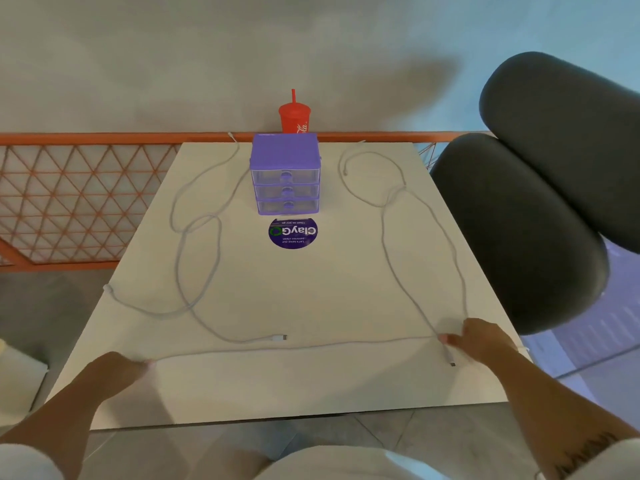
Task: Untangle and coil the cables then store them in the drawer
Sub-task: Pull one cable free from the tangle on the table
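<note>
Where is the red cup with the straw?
In the head view, the red cup stands at the far middle, right behind the purple drawer box, by the orange rail along the wall.

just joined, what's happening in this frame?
A person is pulling one white cable taut along the near edge of the table. The left hand pinches one end of the stretch and the right hand pinches it near a plug. The rest of that cable lies in loose loops on the right. A second cable lies looped on the left, untouched. The drawer unit at the back has all drawers shut. Nothing is coiled yet.
</note>
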### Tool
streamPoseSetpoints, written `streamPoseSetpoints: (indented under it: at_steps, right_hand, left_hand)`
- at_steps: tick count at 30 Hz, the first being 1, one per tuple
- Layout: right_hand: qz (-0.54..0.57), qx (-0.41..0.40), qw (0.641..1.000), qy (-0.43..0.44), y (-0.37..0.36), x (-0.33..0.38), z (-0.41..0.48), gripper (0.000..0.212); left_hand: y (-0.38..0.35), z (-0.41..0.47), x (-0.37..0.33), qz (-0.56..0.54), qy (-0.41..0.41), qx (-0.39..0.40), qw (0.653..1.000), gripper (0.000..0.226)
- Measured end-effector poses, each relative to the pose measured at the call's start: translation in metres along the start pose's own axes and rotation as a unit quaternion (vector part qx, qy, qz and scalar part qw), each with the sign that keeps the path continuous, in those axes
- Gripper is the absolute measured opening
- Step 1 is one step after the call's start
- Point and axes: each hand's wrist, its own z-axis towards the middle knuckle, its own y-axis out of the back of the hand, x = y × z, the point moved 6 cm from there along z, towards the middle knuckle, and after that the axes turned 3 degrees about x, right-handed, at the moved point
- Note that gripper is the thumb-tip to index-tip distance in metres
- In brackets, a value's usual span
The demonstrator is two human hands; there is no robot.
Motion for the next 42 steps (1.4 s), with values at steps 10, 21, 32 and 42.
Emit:
streamPoseSetpoints:
  at_steps: [10,21,32,42]
  right_hand:
    - [0.052,-0.028,0.997,0.042,0.043,-0.005,0.01,0.02]
    - [-0.038,-0.147,0.985,-0.077,0.123,-0.054,-0.004,0.038]
    - [-0.035,-0.072,0.995,-0.062,0.016,-0.046,-0.029,0.03]
    - [0.011,-0.059,0.998,-0.021,-0.008,0.053,-0.025,0.019]
  left_hand:
    - [-0.001,-0.012,0.002,-0.076,0.012,0.02,0.997,0.096]
    - [-0.002,-0.02,0.0,-0.085,0.01,0.011,0.996,0.089]
    - [-0.001,-0.027,-0.004,-0.05,0.018,0.015,0.998,0.092]
    - [0.004,-0.038,-0.006,-0.036,0.024,0.012,0.999,0.083]
